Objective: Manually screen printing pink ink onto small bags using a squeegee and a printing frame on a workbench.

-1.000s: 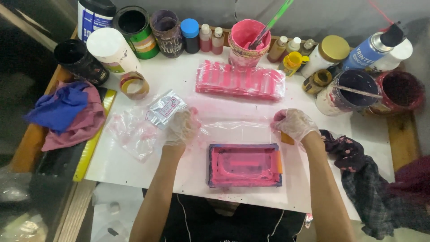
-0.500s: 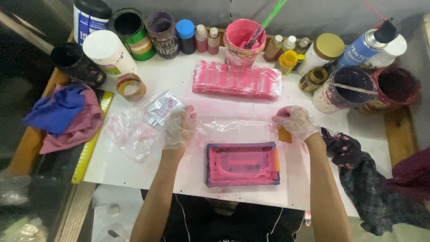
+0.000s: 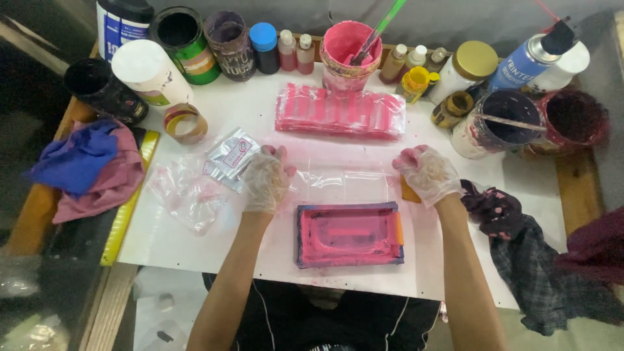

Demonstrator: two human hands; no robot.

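The left hand (image 3: 265, 181), in a thin clear glove, reaches forward with fingers curled, pinching the left end of a clear plastic sheet (image 3: 343, 182) lying flat just beyond the pink-inked rectangular frame (image 3: 349, 234). The gloved right hand (image 3: 429, 174) likewise grips its right end, fingers closed.

white counter (image 3: 227, 107), pink-inked frame (image 3: 349, 235) near centre, stack of pink bags (image 3: 340, 112) far centre, paint cans and bottles along far edge, blue and pink rags (image 3: 88, 168) left, dark rag (image 3: 520, 253) right, tape roll (image 3: 185, 123) far left
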